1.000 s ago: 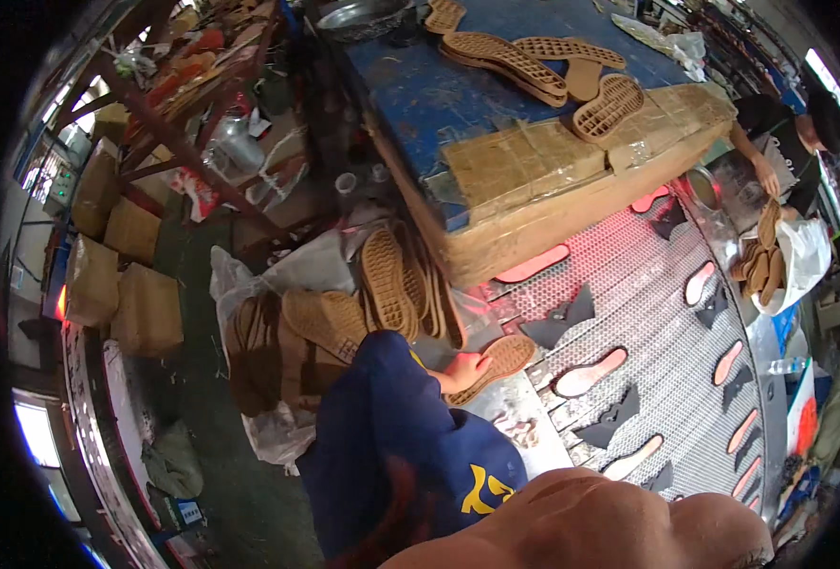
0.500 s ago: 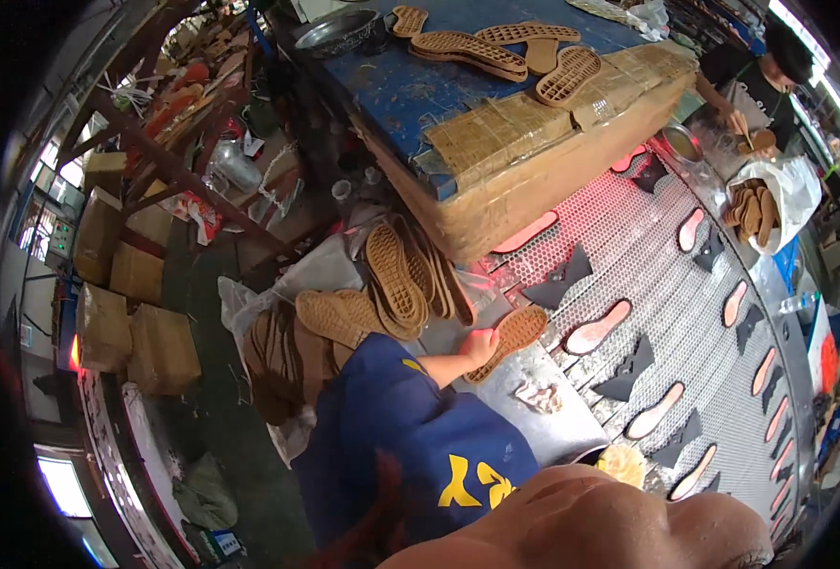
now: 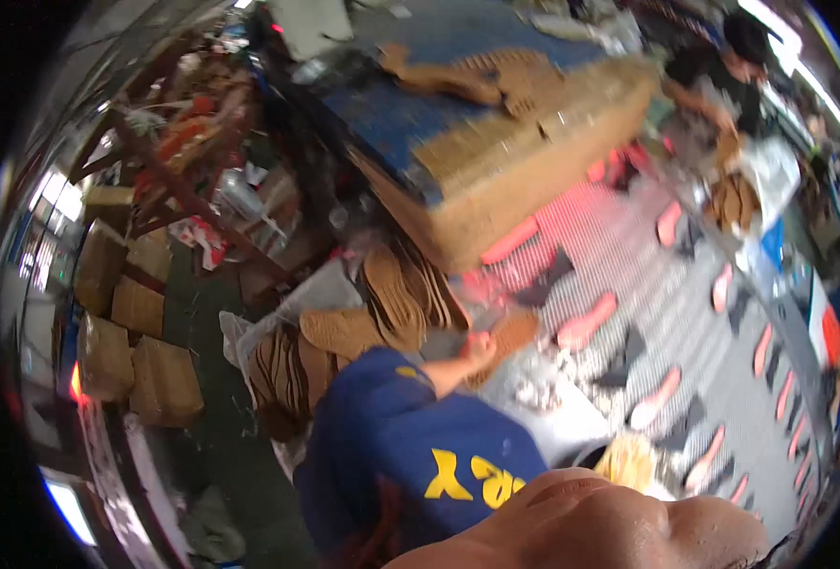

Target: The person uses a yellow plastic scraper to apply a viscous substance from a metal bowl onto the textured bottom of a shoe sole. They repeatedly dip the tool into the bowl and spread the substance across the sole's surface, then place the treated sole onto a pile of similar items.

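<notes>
My left hand [image 3: 478, 350] reaches out of a navy sleeve and grips a brown shoe sole [image 3: 513, 341] by its near side, fingers closed on it. The sole is held over a pale work surface [image 3: 572, 413], beside a mesh conveyor belt [image 3: 619, 237]. To the left of the hand, many brown soles [image 3: 393, 294] stand and lie stacked, with more in a white sack [image 3: 317, 283]. My right hand does not show. Motion smears the picture, so the sole's tread is hard to make out.
On the belt lie pink-lit soles [image 3: 586, 321] and black flat pieces [image 3: 621, 358]. A blue-topped table [image 3: 363, 114] with cardboard along its edge bears more soles [image 3: 524, 81]. A co-worker [image 3: 723, 81] handles soles at the far right. Cardboard boxes [image 3: 166, 381] stand at left.
The whole view has shifted slightly and blurred. My left hand still holds the sole in about the same spot. Pieces on the belt sit a little differently in the picture.
</notes>
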